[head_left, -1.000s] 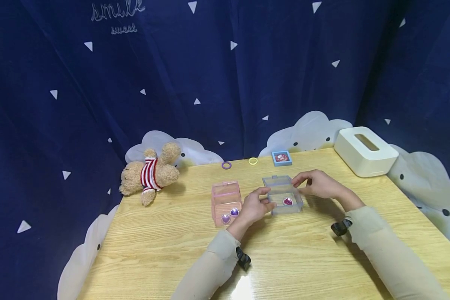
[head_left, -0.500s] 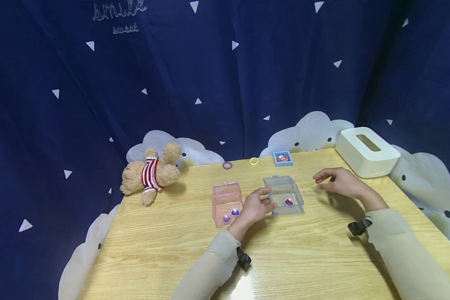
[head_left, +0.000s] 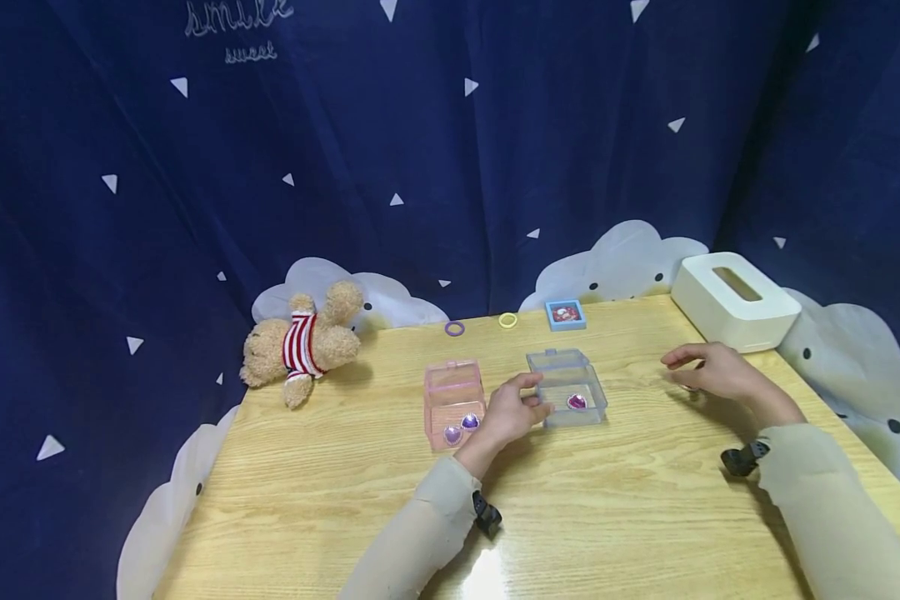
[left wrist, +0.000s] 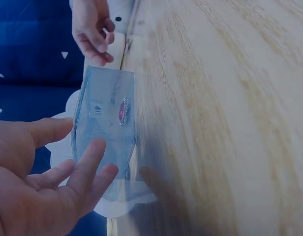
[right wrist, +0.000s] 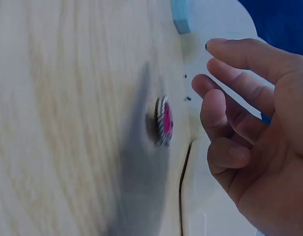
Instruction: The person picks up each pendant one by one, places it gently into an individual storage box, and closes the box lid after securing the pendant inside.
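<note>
Lying face up on the bare table (head_left: 307, 508), the loose pink-red gem (right wrist: 165, 121) sits to the right of the clear blue box, its rim silvery and beaded. Just above it we see the right hand (head_left: 708, 371), fingers loosely bent, a gap left between thumb and fingertips; it holds nothing, and the right wrist view shows us the gem apart from the fingers. Toward the middle of the table stands the clear blue box (head_left: 570, 419), lid folded back, with a magenta gem (head_left: 577, 402) inside. At its left side we find the left hand (head_left: 512, 410), fingers relaxed and spread (whether they touch the wall, we cannot tell). Left of that hand we have a clear pink box (head_left: 444, 413), lid also back, holding a pale purple gem (head_left: 452, 435) and a darker violet gem (head_left: 470, 422) side by side. Behind the boxes we make out a purple ring (head_left: 454, 335), a yellow ring (head_left: 501, 321) and a small blue frame (head_left: 566, 315). Farther out, we see a white tissue box (head_left: 742, 312) at right, a teddy bear (head_left: 300, 346) in stripes lying at left, and a navy curtain (head_left: 345, 125) behind everything
</note>
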A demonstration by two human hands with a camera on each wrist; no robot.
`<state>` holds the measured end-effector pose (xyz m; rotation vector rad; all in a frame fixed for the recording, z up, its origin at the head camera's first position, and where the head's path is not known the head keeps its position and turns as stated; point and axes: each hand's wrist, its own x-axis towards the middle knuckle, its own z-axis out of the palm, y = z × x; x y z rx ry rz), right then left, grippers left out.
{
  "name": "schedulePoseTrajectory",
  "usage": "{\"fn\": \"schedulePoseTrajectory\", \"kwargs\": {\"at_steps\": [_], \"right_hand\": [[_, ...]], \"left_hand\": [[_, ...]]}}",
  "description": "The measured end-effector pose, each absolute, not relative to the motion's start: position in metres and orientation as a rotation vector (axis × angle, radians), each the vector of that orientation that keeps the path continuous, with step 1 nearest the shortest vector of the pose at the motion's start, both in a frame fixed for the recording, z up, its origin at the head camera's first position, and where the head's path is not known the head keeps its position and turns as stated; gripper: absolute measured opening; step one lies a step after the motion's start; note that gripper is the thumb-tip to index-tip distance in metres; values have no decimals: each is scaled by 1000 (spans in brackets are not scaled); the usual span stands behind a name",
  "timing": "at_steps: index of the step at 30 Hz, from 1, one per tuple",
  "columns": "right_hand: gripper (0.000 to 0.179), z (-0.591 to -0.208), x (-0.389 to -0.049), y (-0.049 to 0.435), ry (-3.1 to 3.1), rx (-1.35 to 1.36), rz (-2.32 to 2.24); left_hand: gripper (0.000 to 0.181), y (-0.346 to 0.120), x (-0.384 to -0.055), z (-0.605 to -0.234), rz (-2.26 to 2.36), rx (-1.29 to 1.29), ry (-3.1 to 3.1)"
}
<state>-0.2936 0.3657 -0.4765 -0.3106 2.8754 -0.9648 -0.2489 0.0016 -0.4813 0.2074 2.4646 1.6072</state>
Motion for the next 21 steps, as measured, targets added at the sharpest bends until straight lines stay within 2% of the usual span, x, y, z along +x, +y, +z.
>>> {"fn": "schedulePoseTrajectory", "kwargs": {"at_steps": [11,21], "right_hand": [[43,-489,-291,385,2795,-208,-1020],[47,-498,-293,391,2930,-225,-824]], "left_hand": [[58,1,-249,-481,1605,222,2464],[56,1,-250,-483,1594,209,2462]]}}
